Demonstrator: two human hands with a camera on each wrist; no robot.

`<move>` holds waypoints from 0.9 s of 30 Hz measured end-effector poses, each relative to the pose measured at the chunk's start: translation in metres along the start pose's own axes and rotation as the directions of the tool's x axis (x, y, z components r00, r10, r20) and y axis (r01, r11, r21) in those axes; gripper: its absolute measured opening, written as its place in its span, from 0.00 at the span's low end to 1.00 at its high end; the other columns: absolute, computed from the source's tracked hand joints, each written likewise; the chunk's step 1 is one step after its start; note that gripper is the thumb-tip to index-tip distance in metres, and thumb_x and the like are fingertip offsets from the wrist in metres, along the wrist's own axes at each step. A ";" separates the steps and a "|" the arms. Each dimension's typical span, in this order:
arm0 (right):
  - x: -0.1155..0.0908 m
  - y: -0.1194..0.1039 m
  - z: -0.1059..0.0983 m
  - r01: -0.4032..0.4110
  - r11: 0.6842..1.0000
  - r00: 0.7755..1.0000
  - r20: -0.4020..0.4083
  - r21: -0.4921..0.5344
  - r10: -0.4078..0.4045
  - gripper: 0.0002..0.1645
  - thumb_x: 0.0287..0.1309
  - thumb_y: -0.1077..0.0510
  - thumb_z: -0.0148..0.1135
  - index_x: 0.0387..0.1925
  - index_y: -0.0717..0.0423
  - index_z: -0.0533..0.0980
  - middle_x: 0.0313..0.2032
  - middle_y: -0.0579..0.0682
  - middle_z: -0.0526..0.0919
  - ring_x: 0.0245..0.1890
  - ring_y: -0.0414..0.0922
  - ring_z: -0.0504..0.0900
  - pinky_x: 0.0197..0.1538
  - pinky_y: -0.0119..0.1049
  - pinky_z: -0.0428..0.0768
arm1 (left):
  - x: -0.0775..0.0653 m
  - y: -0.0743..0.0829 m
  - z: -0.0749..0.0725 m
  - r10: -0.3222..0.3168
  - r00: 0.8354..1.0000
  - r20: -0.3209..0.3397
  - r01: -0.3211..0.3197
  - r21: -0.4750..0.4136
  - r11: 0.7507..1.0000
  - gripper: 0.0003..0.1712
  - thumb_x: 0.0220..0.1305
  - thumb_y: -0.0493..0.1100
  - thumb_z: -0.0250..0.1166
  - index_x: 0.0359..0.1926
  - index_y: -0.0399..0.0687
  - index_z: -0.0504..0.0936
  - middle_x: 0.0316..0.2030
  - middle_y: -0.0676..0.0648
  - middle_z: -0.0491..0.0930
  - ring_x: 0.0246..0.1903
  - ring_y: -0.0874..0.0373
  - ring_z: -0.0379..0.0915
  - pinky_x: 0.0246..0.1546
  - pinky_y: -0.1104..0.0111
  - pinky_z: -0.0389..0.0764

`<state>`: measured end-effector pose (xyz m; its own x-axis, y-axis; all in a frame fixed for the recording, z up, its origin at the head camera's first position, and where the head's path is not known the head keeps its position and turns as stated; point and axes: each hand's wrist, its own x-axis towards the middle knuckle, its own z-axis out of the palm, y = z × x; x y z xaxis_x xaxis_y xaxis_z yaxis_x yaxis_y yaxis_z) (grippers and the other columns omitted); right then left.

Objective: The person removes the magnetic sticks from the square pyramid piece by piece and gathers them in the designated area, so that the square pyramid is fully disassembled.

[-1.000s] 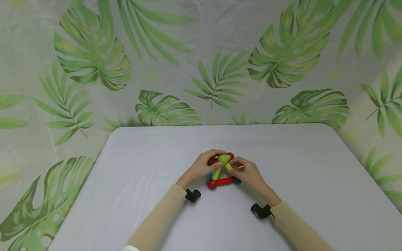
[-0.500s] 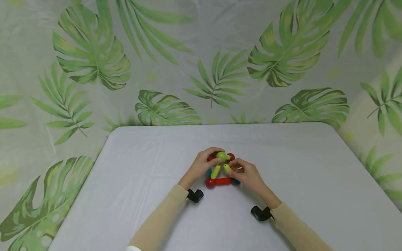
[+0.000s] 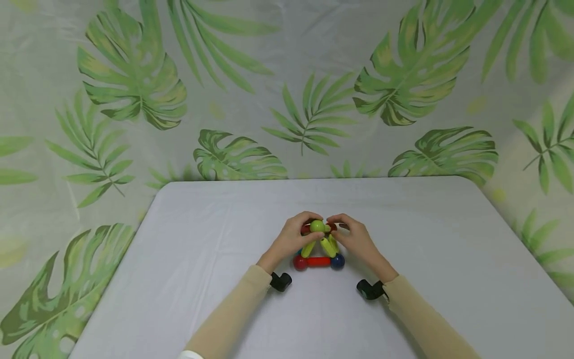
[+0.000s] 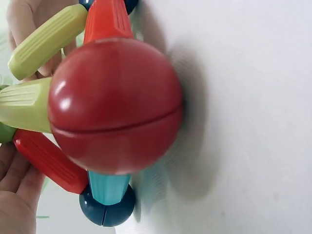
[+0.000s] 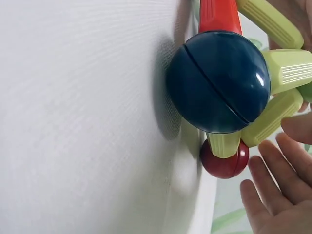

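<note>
A structure of ridged rods and coloured balls stands on the table in all three views. My left hand (image 3: pixel 291 240) holds the green ball (image 3: pixel 316 226) at its top between thumb and fingers. Beside it, my right hand (image 3: pixel 358 244) has its thumb and fingers spread near the rear red ball (image 5: pixel 225 161) and the yellow-green rod (image 5: pixel 273 118) rising from it. Another yellow-green rod (image 4: pixel 46 41) leans up from the front blue ball (image 3: pixel 337 262), its upper end apart from the green ball. A red rod (image 3: pixel 319 262) links that blue ball to the front red ball (image 3: pixel 300 262).
A cyan rod (image 4: pixel 108 187) joins the front red ball to a rear dark-blue ball (image 4: pixel 107 208). The white tabletop (image 3: pixel 224 219) surrounds the structure. Behind hangs a leaf-patterned cloth (image 3: pixel 314 50). A small black camera sits on each wrist.
My right hand has let go of the front yellow-green rod, now leaning from the blue ball, and moved back towards the rear red ball. My left hand keeps holding the green ball.
</note>
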<state>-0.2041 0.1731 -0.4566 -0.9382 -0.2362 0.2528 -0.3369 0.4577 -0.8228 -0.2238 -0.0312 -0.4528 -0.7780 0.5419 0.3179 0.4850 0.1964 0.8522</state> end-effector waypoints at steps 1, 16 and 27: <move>0.002 0.001 0.000 0.001 1.000 1.000 0.018 -0.013 0.000 0.14 0.58 0.71 0.59 0.47 0.65 0.76 0.47 0.60 0.80 0.53 0.57 0.75 0.58 0.53 0.70 | 0.000 0.000 0.001 -0.007 1.000 -0.006 0.007 0.005 1.000 0.22 0.62 0.38 0.66 0.55 0.34 0.73 0.51 0.39 0.75 0.50 0.50 0.74 0.49 0.62 0.77; -0.017 -0.006 0.007 -0.017 0.999 0.998 0.054 -0.027 0.018 0.12 0.54 0.67 0.67 0.39 0.63 0.74 0.35 0.52 0.80 0.38 0.50 0.81 0.44 0.42 0.80 | -0.002 -0.002 -0.011 0.092 0.995 -0.035 -0.086 0.157 0.984 0.20 0.63 0.41 0.66 0.55 0.41 0.76 0.50 0.47 0.77 0.49 0.56 0.73 0.55 0.61 0.71; -0.021 -0.010 0.012 -0.024 1.000 0.999 0.048 -0.002 0.024 0.13 0.53 0.67 0.68 0.40 0.64 0.75 0.35 0.52 0.80 0.37 0.49 0.81 0.45 0.42 0.80 | -0.002 -0.004 -0.008 0.080 0.996 -0.044 -0.074 0.128 0.989 0.20 0.62 0.41 0.65 0.54 0.40 0.76 0.49 0.45 0.77 0.49 0.54 0.74 0.54 0.59 0.73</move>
<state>-0.1799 0.1638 -0.4601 -0.9412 -0.2658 0.2085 -0.3147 0.4653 -0.8273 -0.2273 -0.0398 -0.4532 -0.7538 0.5190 0.4030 0.5880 0.2591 0.7662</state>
